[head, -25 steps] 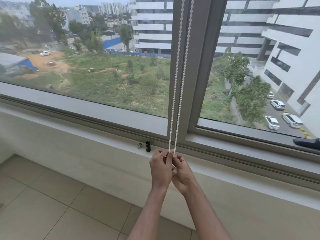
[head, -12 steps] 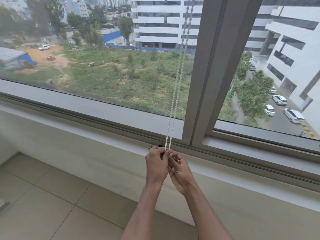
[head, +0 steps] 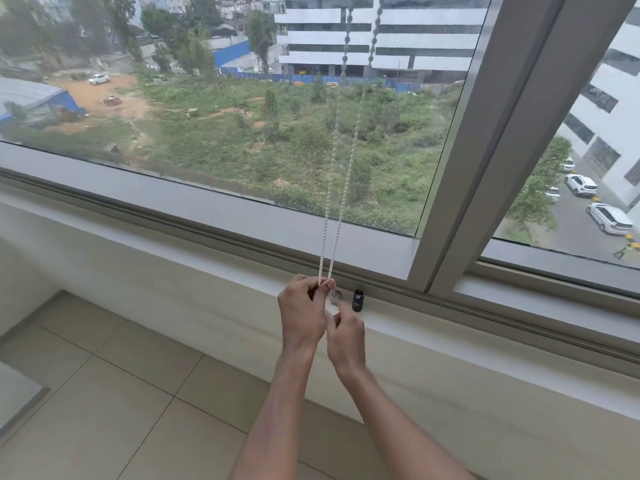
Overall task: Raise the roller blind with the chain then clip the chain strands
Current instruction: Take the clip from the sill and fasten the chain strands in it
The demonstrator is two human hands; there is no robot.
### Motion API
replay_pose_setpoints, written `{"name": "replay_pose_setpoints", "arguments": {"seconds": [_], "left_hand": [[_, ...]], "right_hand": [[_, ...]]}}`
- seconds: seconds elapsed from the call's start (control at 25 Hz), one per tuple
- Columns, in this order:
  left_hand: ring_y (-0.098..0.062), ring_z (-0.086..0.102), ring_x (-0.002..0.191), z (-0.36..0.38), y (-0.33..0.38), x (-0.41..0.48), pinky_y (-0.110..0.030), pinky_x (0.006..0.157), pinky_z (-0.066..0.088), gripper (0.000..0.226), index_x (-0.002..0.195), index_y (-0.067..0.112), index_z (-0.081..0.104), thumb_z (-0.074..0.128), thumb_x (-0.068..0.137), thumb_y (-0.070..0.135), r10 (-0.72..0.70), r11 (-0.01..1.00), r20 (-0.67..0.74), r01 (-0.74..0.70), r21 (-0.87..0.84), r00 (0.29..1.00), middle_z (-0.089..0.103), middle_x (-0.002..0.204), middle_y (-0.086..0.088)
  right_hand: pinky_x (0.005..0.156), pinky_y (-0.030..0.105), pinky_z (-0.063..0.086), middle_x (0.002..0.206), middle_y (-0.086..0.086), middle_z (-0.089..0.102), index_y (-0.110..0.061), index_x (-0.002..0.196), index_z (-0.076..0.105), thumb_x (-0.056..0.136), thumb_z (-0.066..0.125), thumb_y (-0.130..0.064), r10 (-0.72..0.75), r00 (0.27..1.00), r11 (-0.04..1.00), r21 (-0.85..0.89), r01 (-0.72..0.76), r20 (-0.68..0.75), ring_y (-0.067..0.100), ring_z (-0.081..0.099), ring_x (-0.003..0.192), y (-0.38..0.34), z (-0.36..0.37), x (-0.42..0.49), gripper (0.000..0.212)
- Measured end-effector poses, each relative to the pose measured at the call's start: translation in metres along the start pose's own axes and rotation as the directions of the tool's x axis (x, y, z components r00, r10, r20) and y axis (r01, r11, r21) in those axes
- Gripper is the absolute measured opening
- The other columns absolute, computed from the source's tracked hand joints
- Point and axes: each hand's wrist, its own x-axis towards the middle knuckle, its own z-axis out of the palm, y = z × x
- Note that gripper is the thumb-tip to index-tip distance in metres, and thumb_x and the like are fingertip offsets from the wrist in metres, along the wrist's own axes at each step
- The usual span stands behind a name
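Note:
The white bead chain (head: 341, 202) hangs as two strands in front of the window glass, left of the grey mullion (head: 485, 140). My left hand (head: 303, 311) pinches both strands together at their lower end, just above the sill. A little lower and to the right is my right hand (head: 346, 339), blurred, its fingers curled toward the left hand. I cannot make out whether it holds anything. The roller blind itself is out of view above the frame.
A small silver piece (head: 335, 297) and a short black cylinder (head: 357, 300) stand on the pale window sill (head: 450, 341), just behind my hands. The window frame rail (head: 207, 216) runs along the back. Beige floor tiles (head: 121, 393) lie below left.
My right hand has dropped lower, away from the chain's end, while my left hand keeps its pinch. The view has shifted, so the chain now hangs before the glass instead of the mullion.

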Motion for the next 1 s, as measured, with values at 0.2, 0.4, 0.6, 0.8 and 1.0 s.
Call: {"name": "replay_pose_setpoints", "arguments": {"seconds": [0.2,0.4,0.6,0.8,1.0], "left_hand": [[0.006,0.067,0.073,-0.006,-0.010,0.008,-0.006,0.072,0.046,0.012,0.094,0.010,0.086,0.075,0.098,0.007,0.024,1.000,0.014,-0.024,-0.002,1.000,0.071,0.087,0.000],[0.004,0.066,0.074,-0.007,-0.015,0.012,-0.007,0.070,0.046,0.013,0.090,0.009,0.085,0.075,0.098,0.007,0.032,0.999,0.037,-0.031,-0.028,0.999,0.070,0.086,-0.001],[0.001,0.063,0.066,-0.003,-0.017,0.016,-0.010,0.066,0.045,0.011,0.090,0.013,0.085,0.077,0.097,0.012,0.025,0.999,0.020,-0.024,-0.049,0.999,0.069,0.085,0.001],[0.001,0.057,0.058,0.013,-0.015,0.003,-0.012,0.060,0.041,0.011,0.087,0.015,0.084,0.079,0.097,0.015,0.003,0.997,0.041,0.000,-0.083,0.999,0.066,0.083,0.003],[-0.002,0.060,0.061,0.045,-0.002,-0.023,-0.012,0.062,0.043,0.011,0.090,0.011,0.085,0.077,0.098,0.013,0.021,0.995,0.063,-0.015,-0.098,0.998,0.068,0.084,0.000]], "right_hand": [[0.075,0.041,0.056,0.098,0.011,0.078,-0.016,0.125,0.057,0.107,0.051,-0.032,0.037,0.997,0.893,-0.447,-0.061,-0.061,0.036,0.075,0.096,-0.009,0.026,0.035,0.024],[0.077,0.039,0.057,0.101,0.008,0.080,-0.014,0.116,0.058,0.111,0.042,-0.021,0.030,0.999,0.782,-0.621,-0.044,-0.034,0.031,0.077,0.098,-0.003,0.032,0.054,0.018],[0.073,0.039,0.053,0.097,0.005,0.077,-0.015,0.112,0.056,0.109,0.045,-0.034,-0.040,0.999,0.836,-0.549,0.030,-0.007,0.030,0.075,0.093,-0.015,0.027,0.027,0.023],[0.060,0.042,0.044,0.082,-0.002,0.061,-0.019,0.091,0.043,0.098,0.051,-0.015,-0.159,0.987,0.935,-0.321,0.151,0.001,0.030,0.058,0.072,-0.014,-0.002,-0.023,0.011],[0.063,0.028,0.044,0.085,-0.004,0.061,-0.021,0.097,0.053,0.100,0.062,-0.022,-0.176,0.980,0.984,-0.007,0.176,-0.090,0.010,0.055,0.072,-0.002,-0.065,-0.042,0.009]]}}
